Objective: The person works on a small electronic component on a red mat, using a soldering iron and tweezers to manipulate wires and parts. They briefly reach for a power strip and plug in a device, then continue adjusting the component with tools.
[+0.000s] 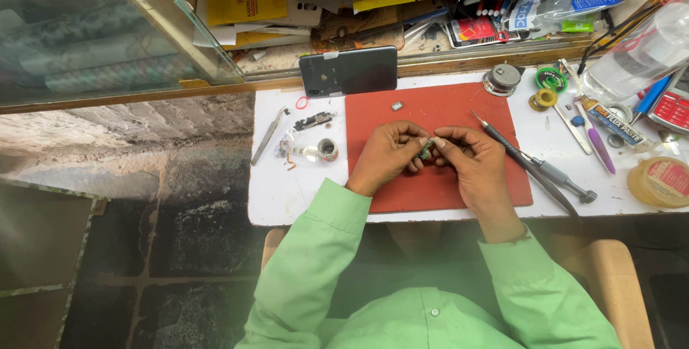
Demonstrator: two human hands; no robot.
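Over a red work mat (445, 112) on a white bench (287, 191), my left hand (387, 157) and my right hand (470, 166) meet. Both pinch one small green part (427, 149) between their fingertips; most of it is hidden by the fingers. A dark phone (349, 71) lies face down at the mat's far edge. A tiny grey chip (396, 106) rests on the mat near the phone.
Two screwdrivers (535, 164) lie right of the mat. Tweezers (268, 136), small phone parts (313, 121) and a small metal ring (327, 149) sit to the left. Solder spools (545, 89), a round tin (503, 78), a purple tool (596, 141), a yellow tub (660, 180) and a clear bottle (642, 55) crowd the right.
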